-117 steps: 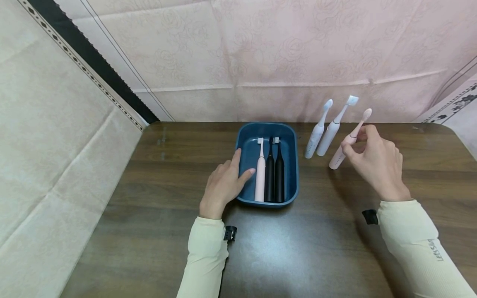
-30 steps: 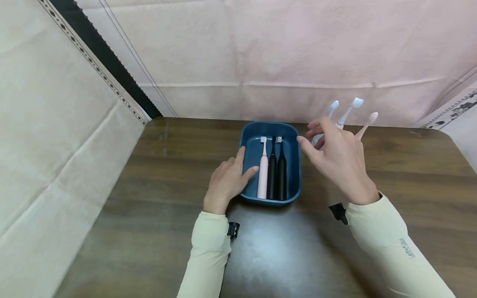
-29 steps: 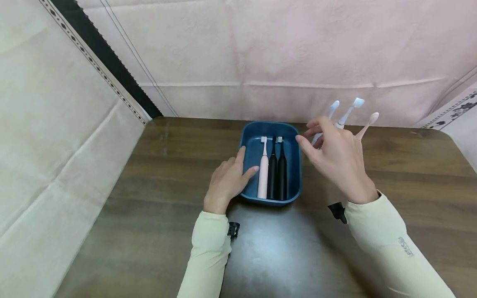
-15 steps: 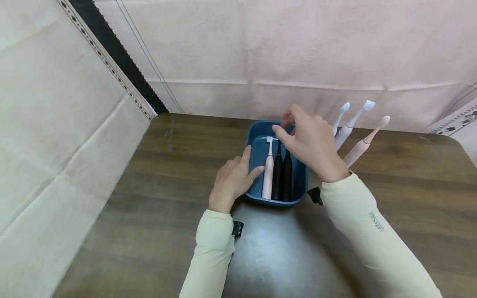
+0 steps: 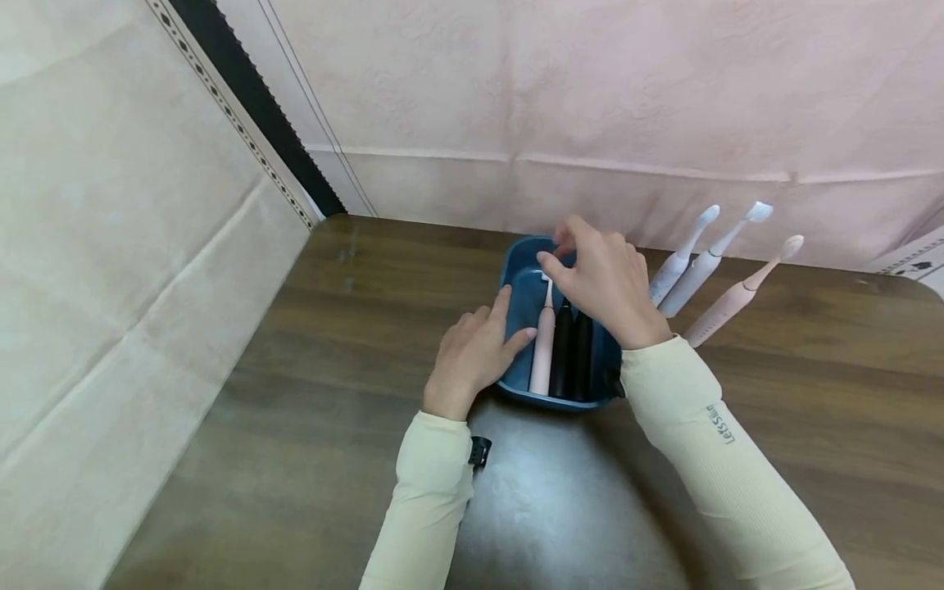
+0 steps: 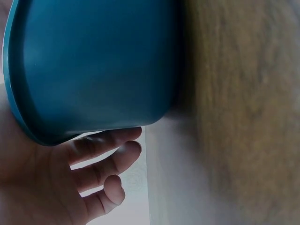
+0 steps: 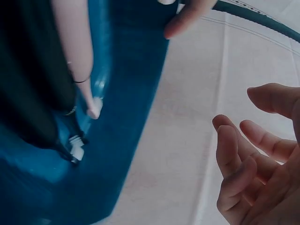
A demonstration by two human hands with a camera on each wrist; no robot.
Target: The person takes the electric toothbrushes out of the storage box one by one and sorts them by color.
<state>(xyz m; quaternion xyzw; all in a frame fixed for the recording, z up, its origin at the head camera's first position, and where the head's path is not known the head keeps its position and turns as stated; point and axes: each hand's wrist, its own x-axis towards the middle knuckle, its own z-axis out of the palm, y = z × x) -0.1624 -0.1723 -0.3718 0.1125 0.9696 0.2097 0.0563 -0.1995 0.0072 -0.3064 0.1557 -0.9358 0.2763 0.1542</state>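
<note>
In the head view my left hand (image 5: 472, 356) holds the left wall of a blue plastic bin (image 5: 522, 299), its thumb over the rim. Fingers (image 6: 101, 173) lie along the bin's outside in the left wrist view. Inside lie one pale pink electric toothbrush (image 5: 542, 348) and two black electric toothbrushes (image 5: 562, 352), side by side, heads toward the far end. My right hand (image 5: 608, 283) hovers over the bin's far right part and covers the black brushes' heads in the head view. Nothing shows between its thumb and fingers in the right wrist view.
Right of the bin, a patterned pale toothbrush (image 5: 669, 274), a plain pale blue toothbrush (image 5: 692, 283) and a pink toothbrush (image 5: 726, 310) stand tilted. The wooden table (image 5: 317, 352) meets a pale cloth backdrop (image 5: 442, 98) behind.
My right hand released the pink toothbrush standing outside the bin and moved left, over the bin. My left hand keeps its hold on the bin. The view has shifted slightly.
</note>
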